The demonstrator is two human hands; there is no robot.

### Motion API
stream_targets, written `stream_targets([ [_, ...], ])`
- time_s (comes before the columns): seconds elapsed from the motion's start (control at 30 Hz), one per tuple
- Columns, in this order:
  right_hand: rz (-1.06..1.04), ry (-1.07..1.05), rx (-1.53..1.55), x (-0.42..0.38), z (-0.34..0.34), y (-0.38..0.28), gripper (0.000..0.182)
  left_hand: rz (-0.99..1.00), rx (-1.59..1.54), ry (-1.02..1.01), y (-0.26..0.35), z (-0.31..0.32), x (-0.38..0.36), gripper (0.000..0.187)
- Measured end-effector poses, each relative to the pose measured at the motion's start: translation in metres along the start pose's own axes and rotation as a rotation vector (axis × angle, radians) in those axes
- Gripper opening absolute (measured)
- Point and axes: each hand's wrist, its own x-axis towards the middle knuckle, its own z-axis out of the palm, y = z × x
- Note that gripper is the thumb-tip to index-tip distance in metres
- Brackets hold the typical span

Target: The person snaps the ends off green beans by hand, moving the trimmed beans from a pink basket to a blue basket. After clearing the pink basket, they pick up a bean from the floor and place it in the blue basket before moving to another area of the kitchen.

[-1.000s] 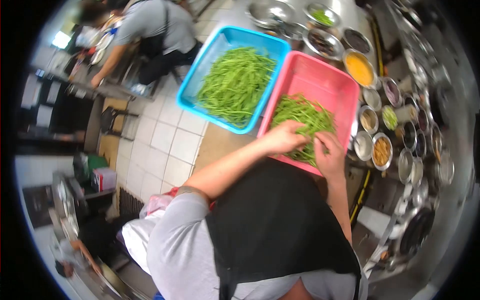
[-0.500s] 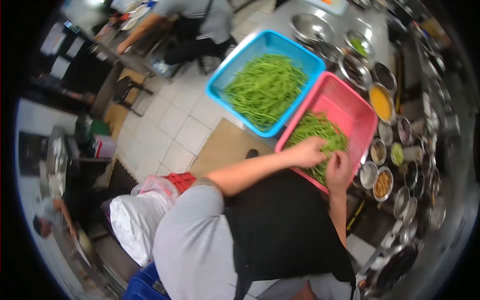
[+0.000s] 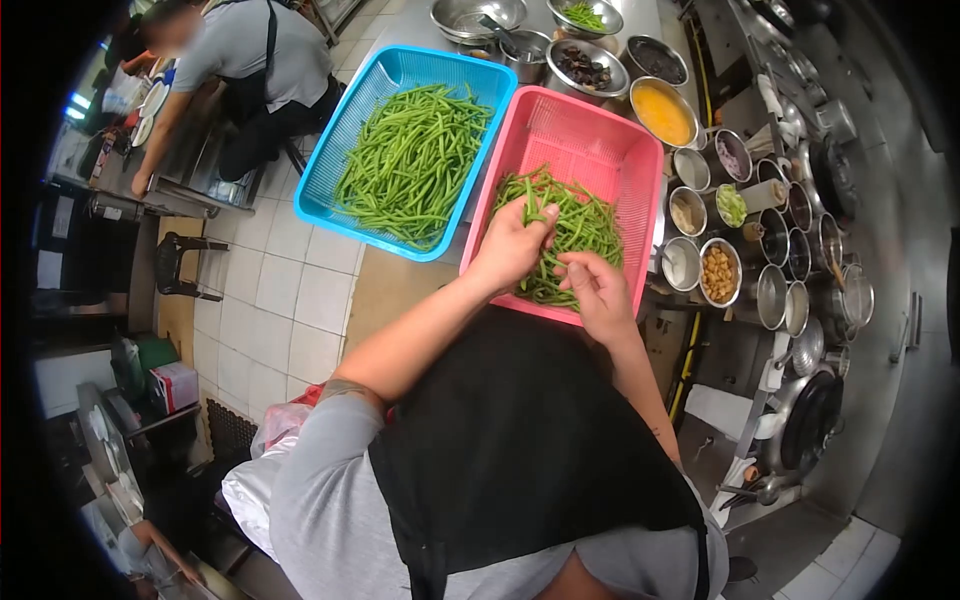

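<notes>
Floor: pale, square, glossy tiles (image 3: 285, 290) with thin grout lines, to the left of the baskets.
Counter: a smooth grey metal counter (image 3: 408, 32), shiny where it shows behind the baskets.
Blue basket: one bright blue, rectangular plastic basket (image 3: 425, 65) with rounded corners, finely slotted walls and a smooth rim.
Pink basket: one pink, rectangular plastic basket (image 3: 575, 140) of similar shape, just to the right of the blue one; its far part is bare.
Beans: long, thin, smooth green beans (image 3: 585, 225) in two heaps, a broad loose mound (image 3: 415, 165) filling much of the blue basket and a smaller tangle in the near part of the pink one, under the hands; too many to count singly.
Left hand: one bare hand (image 3: 515, 240) over the pink basket's tangle, fingers curled in and clamped with the thumb on a few beans.
Right hand: one bare hand (image 3: 600, 295) at the tangle's near right, thumb and forefinger tips close together; whether a bean sits between them, I cannot tell.
Round metal vessels: three beyond and beside the pink basket hold, one each, smooth orange-yellow liquid (image 3: 663, 112), dark glossy pieces (image 3: 580, 68) and lumpy golden-brown chunks (image 3: 718, 273).
</notes>
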Motion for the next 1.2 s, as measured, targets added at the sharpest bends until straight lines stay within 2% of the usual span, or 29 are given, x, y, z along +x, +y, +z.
stream_targets([
  [0.13, 0.091, -0.046, 0.137, -0.002, 0.001, 0.004, 0.023, 0.169, 0.233, 0.033, 0.000, 0.000, -0.003, 0.017],
  [0.27, 0.260, -0.153, 0.305, 0.001, -0.003, 0.006, 0.017, 0.504, 0.519, 0.080, 0.008, 0.006, -0.010, 0.019],
  [0.3, 0.287, -0.178, 0.358, 0.002, -0.003, 0.011, 0.016, 0.457, 0.561, 0.068, 0.014, 0.007, -0.014, 0.019],
  [0.37, 0.106, -0.066, 0.419, 0.002, 0.006, 0.023, 0.013, 0.363, 0.645, 0.047, 0.024, 0.008, -0.021, 0.019],
  [0.5, -0.231, 0.123, 0.409, 0.007, 0.027, 0.015, 0.011, 0.322, 0.419, 0.105, 0.002, 0.009, -0.012, 0.017],
  [0.57, -0.348, 0.078, 0.386, 0.008, 0.027, 0.002, 0.010, 0.255, 0.298, 0.121, -0.008, 0.007, -0.007, 0.018],
  [0.6, -0.410, 0.046, 0.382, 0.010, 0.030, -0.003, 0.010, 0.354, 0.227, 0.115, -0.025, 0.002, 0.001, 0.020],
  [0.63, -0.451, -0.046, 0.301, 0.012, 0.024, -0.004, 0.011, 0.322, 0.266, 0.114, -0.022, -0.005, 0.001, 0.022],
  [0.73, -0.147, -0.147, 0.374, 0.025, 0.010, -0.008, 0.013, 0.296, 0.453, 0.217, 0.007, -0.038, 0.009, 0.027],
  [0.8, -0.022, -0.144, 0.247, 0.041, -0.010, 0.012, 0.014, 0.316, 0.533, 0.393, 0.036, -0.076, 0.018, 0.026],
  [0.87, 0.021, -0.034, 0.055, 0.061, -0.025, 0.023, 0.015, 0.343, 0.545, 0.610, 0.056, -0.119, 0.033, 0.021],
  [0.93, 0.088, 0.040, -0.315, 0.093, -0.045, 0.047, 0.015, 0.428, 0.460, 0.834, 0.036, -0.179, 0.072, 0.025],
  [1.0, -0.031, 0.033, -0.452, 0.121, -0.046, 0.045, 0.020, 0.263, 0.311, 0.890, 0.052, -0.193, 0.058, 0.051],
  [1.07, 0.052, -0.022, -0.535, 0.161, -0.055, 0.074, 0.031, 0.165, 0.302, 0.941, 0.019, -0.226, 0.079, 0.078],
  [1.13, -0.141, 0.018, -0.837, 0.190, -0.064, 0.113, 0.042, 0.018, 0.439, 0.982, 0.018, -0.217, 0.065, 0.101],
  [1.17, -0.228, 0.061, -0.992, 0.200, -0.064, 0.129, 0.047, 0.040, 0.460, 0.973, 0.016, -0.215, 0.061, 0.102],
  [1.2, -0.096, -0.019, -0.837, 0.209, -0.059, 0.147, 0.052, 0.056, 0.482, 0.957, 0.011, -0.213, 0.060, 0.104],
])
